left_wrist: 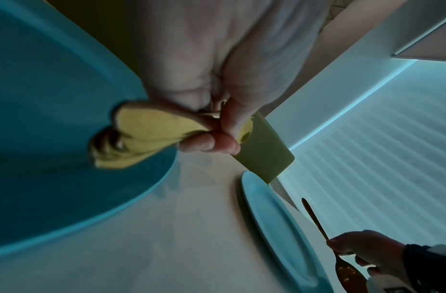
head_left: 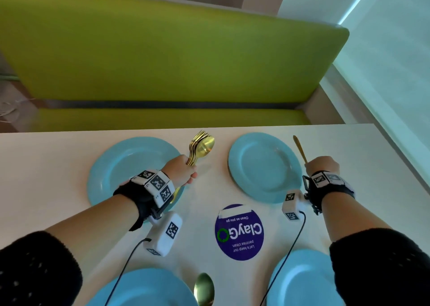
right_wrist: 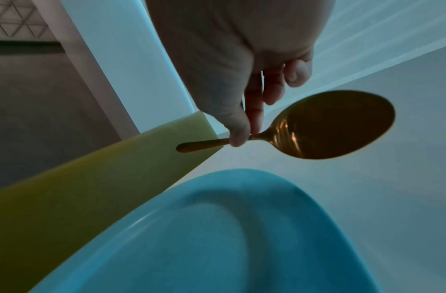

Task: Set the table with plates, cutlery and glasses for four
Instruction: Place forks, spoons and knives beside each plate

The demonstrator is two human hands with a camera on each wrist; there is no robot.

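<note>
Several light blue plates lie on the pale table (head_left: pixel 58 156): far left plate (head_left: pixel 116 163), far right plate (head_left: pixel 263 166), near left plate (head_left: pixel 144 289) and near right plate (head_left: pixel 300 280). My left hand (head_left: pixel 183 170) grips a bundle of gold cutlery (head_left: pixel 200 147), forks and spoons, held up between the two far plates. The bundle's handle ends (left_wrist: pixel 141 134) show in the left wrist view. My right hand (head_left: pixel 322 166) pinches a single gold spoon (right_wrist: pixel 329 124) by its neck, right of the far right plate, bowl toward me and handle (head_left: pixel 300 148) pointing away. Another gold spoon (head_left: pixel 204 288) lies between the near plates.
A round purple sticker (head_left: pixel 239 232) lies on the table's middle. A green bench seat (head_left: pixel 162 49) stands behind the table's far edge. A pale wall (head_left: pixel 395 73) runs along the right side. Cables hang from both wrist cameras.
</note>
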